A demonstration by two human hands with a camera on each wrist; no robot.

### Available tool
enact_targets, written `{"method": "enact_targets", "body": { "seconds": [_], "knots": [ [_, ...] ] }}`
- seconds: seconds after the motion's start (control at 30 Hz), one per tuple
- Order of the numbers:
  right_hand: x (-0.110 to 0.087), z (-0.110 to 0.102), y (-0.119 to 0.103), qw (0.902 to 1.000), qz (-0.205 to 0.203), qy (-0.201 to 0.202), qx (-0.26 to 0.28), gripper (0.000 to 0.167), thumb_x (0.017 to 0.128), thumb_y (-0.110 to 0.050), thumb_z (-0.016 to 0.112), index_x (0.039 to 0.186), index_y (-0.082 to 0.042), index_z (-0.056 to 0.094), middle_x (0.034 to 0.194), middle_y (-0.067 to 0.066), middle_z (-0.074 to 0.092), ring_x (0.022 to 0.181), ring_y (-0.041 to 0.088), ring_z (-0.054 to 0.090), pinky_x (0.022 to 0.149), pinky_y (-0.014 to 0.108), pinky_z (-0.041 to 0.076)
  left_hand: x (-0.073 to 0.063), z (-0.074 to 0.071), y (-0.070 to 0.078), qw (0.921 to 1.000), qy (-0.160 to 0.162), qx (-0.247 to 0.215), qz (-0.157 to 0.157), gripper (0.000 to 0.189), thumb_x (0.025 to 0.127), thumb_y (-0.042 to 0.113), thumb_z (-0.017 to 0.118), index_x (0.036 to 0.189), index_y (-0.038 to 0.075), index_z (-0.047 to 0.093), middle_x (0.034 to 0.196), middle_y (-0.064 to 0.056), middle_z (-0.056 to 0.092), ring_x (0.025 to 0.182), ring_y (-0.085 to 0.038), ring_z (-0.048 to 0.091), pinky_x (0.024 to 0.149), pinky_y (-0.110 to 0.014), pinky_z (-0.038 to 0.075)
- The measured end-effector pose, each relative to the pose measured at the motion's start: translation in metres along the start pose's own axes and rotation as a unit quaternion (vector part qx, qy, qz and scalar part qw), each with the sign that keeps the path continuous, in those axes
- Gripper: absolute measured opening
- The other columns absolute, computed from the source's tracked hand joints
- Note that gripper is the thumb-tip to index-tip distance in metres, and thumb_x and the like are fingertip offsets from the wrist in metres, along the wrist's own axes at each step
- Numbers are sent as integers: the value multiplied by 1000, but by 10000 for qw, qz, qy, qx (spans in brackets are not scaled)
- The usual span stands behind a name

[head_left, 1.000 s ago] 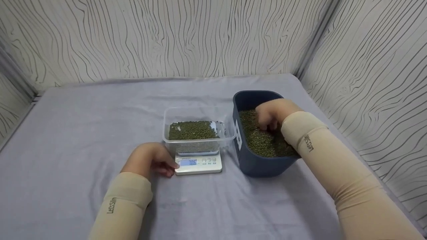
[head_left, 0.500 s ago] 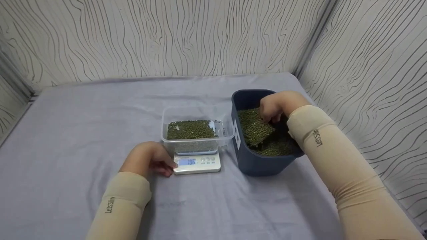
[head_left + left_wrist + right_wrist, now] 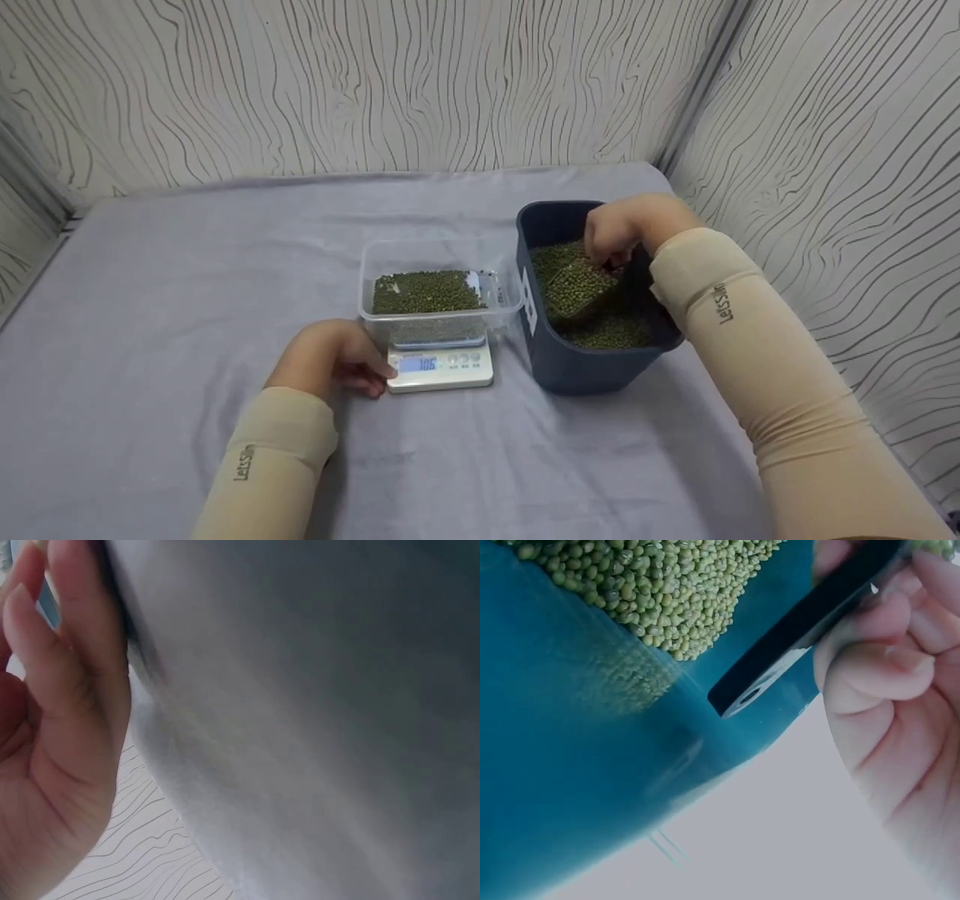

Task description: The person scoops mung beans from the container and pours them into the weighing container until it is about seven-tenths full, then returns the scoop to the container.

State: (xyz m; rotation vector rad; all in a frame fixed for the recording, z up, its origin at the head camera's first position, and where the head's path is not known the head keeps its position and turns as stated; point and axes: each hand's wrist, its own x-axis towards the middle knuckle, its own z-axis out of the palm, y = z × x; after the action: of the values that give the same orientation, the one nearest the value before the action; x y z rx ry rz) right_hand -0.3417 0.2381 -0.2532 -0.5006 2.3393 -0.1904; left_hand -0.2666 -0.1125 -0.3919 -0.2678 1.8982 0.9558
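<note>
A person's right hand (image 3: 619, 229) grips a black-handled scoop (image 3: 802, 622) inside a deep blue bin (image 3: 592, 375), on the right of the desk (image 3: 187, 300). The scoop carries a heap of green beans and sits tilted above more loose beans (image 3: 615, 334) in the bin. Just left of the bin, a clear plastic container (image 3: 439, 317) rests on a white digital scale (image 3: 442, 381) with a lit display; beans cover most of its bottom. The left hand (image 3: 337, 352) has its fingers loosely bent, and its thumb touches the scale's left edge. Both forearms wear beige sleeves (image 3: 289, 431). A pale lavender-grey cloth covers the desk.
</note>
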Motion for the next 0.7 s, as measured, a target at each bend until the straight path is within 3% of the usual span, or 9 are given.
{"method": "enact_targets", "body": {
  "seconds": [0.23,0.7],
  "knots": [
    [-5,-3,0,9994,-26,57,-348,25,73,2,47,53,-13,43,51,-1,44,47,11,40,47,22,37,-2,-1,0,10000,25,-73,-22,15,82,15,68,74,3,65,66,-4,64,54,-5,59,53,-12,48],
    [-19,-15,4,9997,4,168,197,27,72,4,42,52,-13,39,48,-1,40,43,11,34,45,23,33,-3,1,0,9998,157,-63,52,12,80,13,70,77,2,65,66,-5,65,55,-7,60,54,-13,49]
  ]
}}
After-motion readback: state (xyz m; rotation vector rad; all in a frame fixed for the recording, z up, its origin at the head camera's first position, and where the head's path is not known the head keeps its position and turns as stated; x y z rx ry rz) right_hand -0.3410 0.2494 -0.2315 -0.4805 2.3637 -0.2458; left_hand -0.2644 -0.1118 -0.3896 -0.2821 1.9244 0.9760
